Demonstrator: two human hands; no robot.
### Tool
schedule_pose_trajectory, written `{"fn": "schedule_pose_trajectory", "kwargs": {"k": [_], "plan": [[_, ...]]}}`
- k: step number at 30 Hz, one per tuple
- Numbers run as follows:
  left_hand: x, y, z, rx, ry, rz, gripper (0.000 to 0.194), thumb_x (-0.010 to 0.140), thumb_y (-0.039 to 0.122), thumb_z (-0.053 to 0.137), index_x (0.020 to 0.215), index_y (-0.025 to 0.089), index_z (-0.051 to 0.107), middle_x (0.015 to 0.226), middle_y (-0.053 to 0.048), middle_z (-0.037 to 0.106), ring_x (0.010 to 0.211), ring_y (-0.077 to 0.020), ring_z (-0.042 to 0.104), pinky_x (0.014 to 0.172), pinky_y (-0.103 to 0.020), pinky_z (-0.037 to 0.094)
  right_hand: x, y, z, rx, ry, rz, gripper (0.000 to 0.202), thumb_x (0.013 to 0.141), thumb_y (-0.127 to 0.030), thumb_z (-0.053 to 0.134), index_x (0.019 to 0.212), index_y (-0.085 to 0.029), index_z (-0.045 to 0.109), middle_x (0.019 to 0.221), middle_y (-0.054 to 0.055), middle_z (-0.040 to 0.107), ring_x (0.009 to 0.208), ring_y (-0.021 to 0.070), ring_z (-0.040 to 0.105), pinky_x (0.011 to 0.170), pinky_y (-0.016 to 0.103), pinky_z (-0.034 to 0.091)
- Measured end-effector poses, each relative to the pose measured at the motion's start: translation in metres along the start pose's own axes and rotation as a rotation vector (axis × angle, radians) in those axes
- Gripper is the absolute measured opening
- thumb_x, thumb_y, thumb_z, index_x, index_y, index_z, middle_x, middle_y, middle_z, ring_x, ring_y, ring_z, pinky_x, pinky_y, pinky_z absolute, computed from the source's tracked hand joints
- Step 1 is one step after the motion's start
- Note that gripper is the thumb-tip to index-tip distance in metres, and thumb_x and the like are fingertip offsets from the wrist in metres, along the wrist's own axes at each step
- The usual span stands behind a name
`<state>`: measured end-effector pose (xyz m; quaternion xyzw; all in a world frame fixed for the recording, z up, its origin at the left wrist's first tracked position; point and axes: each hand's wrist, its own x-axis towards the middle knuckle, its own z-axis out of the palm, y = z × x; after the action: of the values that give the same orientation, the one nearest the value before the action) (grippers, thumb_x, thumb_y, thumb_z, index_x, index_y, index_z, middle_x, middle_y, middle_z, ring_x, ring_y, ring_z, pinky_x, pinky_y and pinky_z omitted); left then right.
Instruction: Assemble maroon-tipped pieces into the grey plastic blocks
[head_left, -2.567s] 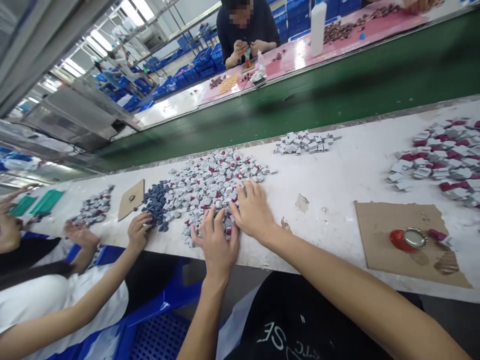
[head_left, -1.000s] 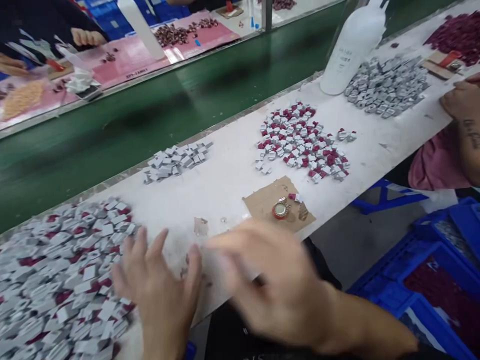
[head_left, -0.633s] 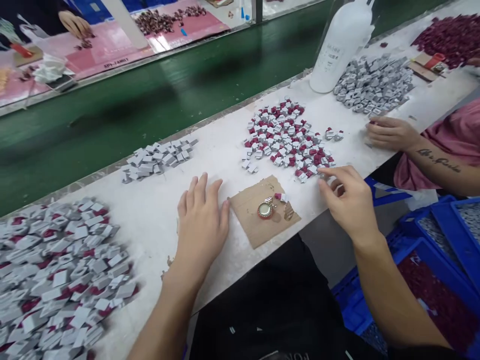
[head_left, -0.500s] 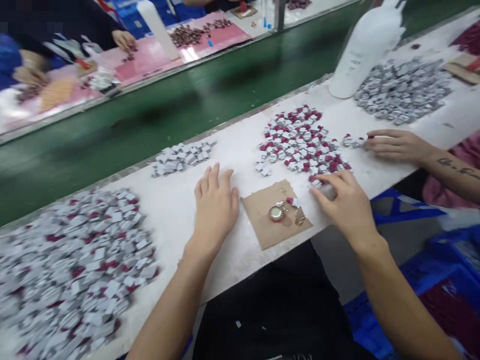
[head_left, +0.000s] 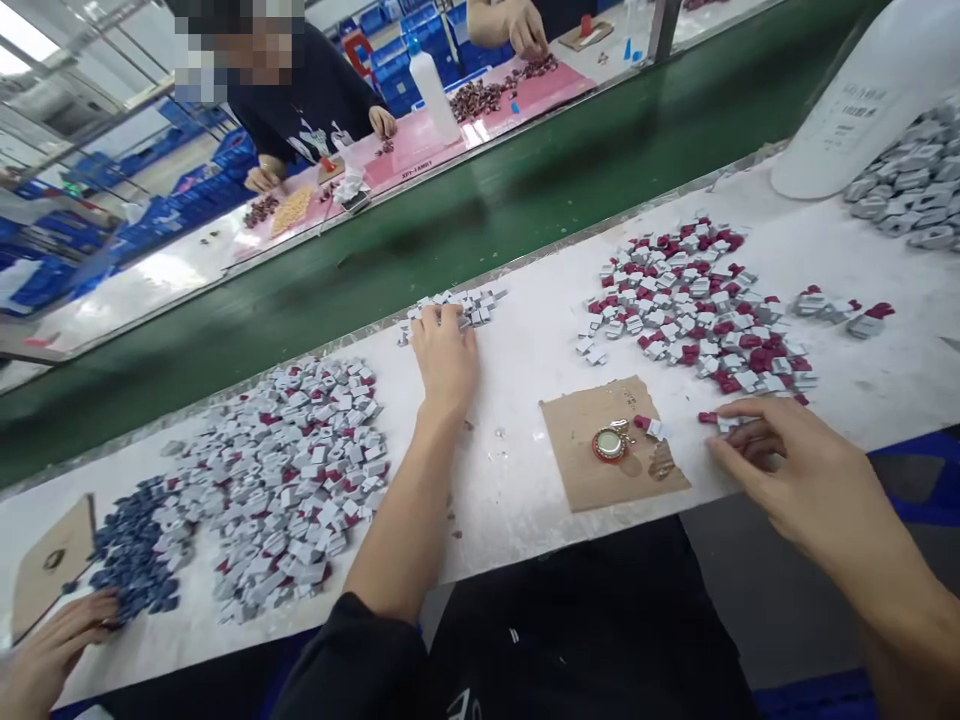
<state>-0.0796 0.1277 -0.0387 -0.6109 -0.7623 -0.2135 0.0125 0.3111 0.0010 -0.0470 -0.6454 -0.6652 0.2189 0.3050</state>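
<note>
My left hand (head_left: 447, 362) reaches over a small group of light grey pieces (head_left: 480, 305) near the table's back edge, fingertips down among them; what it may hold is hidden. My right hand (head_left: 787, 465), at the right near the front edge, pinches a grey and maroon piece (head_left: 727, 424) between thumb and fingers. Between the hands lies a square of brown cardboard (head_left: 577, 460), bearing a round cap (head_left: 610, 444) with pale contents and one maroon and grey piece (head_left: 649, 428). Behind it spreads a pile of grey and maroon pieces (head_left: 675, 295).
A large pile of grey and maroon pieces (head_left: 300, 470) lies left, beside dark blue pieces (head_left: 139, 545) and another person's hand (head_left: 71, 640). A white bottle (head_left: 847, 120) stands back right. Beyond the green strip (head_left: 360, 290), people work at another table.
The view has swung left. My left hand has moved forward onto the small grey group. My right hand has drawn away from the mixed pile with a piece. The neighbour's hand at right has left view.
</note>
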Motion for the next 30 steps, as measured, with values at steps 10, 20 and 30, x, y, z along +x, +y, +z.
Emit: {"fn": "schedule_pose_trajectory", "kwargs": {"k": [10,20,30], "plan": [[-0.023,0.000,-0.017,-0.253,-0.048,-0.005,0.018,0.101,0.021,0.071,0.118,0.019,0.070,0.121,-0.014,0.074,0.102,-0.0302,0.074,0.100,-0.049,0.066,-0.005,-0.011,-0.010,-0.039,0.000,-0.111,0.022,0.108,-0.028,0.065,0.121,-0.029,0.083,0.119,0.008,0.086,0.092,0.0279,0.081,0.078,0.041,0.062],[-0.142,0.033,-0.038,-0.431,-0.266,0.154,0.012,0.109,0.026,0.070,0.120,0.025,0.077,0.115,-0.009,0.083,0.117,-0.0330,0.073,0.106,-0.052,0.062,-0.003,-0.021,0.001,-0.067,0.123,-0.069,0.019,0.107,-0.026,0.071,0.118,-0.025,0.086,0.107,0.009,0.082,0.081,0.0236,0.074,0.075,0.040,0.063],[-0.154,0.026,-0.038,-0.610,-0.284,0.072,0.013,0.109,0.024,0.076,0.121,0.026,0.079,0.117,-0.006,0.083,0.112,-0.0274,0.075,0.104,-0.046,0.062,-0.027,-0.071,0.011,0.295,0.139,-0.018,0.015,0.102,-0.019,0.083,0.110,-0.030,0.087,0.106,0.006,0.085,0.097,0.0280,0.082,0.084,0.046,0.068]]}}
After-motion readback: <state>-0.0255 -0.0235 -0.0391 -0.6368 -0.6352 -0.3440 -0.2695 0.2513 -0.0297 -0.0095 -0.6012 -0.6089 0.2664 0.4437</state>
